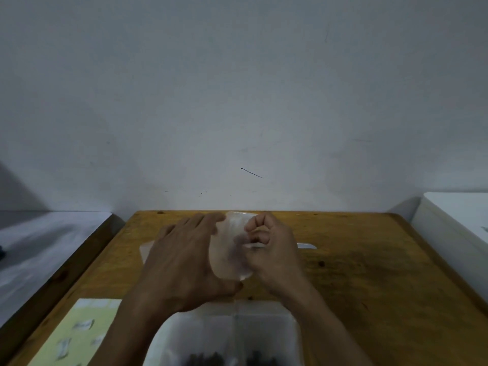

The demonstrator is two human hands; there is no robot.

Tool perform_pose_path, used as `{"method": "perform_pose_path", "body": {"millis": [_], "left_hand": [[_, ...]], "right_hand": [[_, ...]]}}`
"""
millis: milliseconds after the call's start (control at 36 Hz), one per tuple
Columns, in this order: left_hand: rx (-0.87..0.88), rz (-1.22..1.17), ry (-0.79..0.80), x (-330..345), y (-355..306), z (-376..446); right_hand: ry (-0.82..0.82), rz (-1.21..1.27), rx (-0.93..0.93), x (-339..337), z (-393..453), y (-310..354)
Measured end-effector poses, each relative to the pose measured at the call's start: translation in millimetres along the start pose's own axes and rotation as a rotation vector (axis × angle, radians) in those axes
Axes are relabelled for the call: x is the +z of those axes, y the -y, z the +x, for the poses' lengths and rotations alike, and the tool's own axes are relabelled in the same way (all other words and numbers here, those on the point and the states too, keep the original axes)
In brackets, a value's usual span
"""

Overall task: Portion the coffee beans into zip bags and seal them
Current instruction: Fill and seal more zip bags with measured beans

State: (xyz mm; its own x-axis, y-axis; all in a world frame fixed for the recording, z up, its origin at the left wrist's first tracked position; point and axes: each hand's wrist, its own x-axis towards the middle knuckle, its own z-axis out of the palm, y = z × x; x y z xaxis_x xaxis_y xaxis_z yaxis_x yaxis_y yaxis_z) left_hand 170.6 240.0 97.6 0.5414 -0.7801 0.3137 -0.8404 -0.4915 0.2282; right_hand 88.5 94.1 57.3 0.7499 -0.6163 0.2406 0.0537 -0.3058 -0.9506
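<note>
1. Zip bag (229,249): a clear, soft plastic bag held up between both hands above the middle of the wooden table (369,260), its top edge toward the wall. It is blurred, and whether it holds any beans cannot be told.
2. Left hand (184,257) is at the bag's left side, back of the hand up, fingers reaching along the bag's upper left edge and thumb low by its bottom corner. The fingers lie fairly straight against the plastic; a true pinch cannot be made out.
3. Right hand (269,247) is at the bag's right side with its fingers curled in, thumb and fingertips pinching the plastic near the bag's right edge.
4. Coffee beans (227,359): a dark heap at the bottom edge of the view, inside a large translucent bag (264,326) that lies on the table nearest the person, under the forearms.
5. More clear plastic (146,250) lies flat on the table behind the hands, showing at the left and as a pale strip at the right.
6. A yellow sheet (87,313) with small pale shapes on it lies at the near left of the table.
7. A white box (459,220) stands just past the table's right edge; a grey surface (39,247) lies to the left; a pale wall (237,101) rises behind.
</note>
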Motion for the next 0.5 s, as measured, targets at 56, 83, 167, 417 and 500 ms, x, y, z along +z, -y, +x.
{"method": "perform_pose_path", "body": {"millis": [56, 83, 167, 417, 500], "left_hand": [[-0.001, 0.040, 0.034, 2, -1, 1], [-0.007, 0.051, 0.049, 3, -1, 2], [-0.016, 0.047, 0.068, 4, 2, 5], [0.044, -0.129, 0.118, 13, 18, 12], [0.061, -0.112, 0.146, 19, 19, 14]], "right_hand": [[-0.057, -0.223, -0.156, -1, 0, -3], [-0.068, -0.313, -0.232, -1, -1, -3], [-0.058, -0.441, -0.349, -5, -3, 0], [0.327, -0.325, -0.221, -21, 6, 10], [0.333, -0.421, -0.234, -18, 8, 6]]}}
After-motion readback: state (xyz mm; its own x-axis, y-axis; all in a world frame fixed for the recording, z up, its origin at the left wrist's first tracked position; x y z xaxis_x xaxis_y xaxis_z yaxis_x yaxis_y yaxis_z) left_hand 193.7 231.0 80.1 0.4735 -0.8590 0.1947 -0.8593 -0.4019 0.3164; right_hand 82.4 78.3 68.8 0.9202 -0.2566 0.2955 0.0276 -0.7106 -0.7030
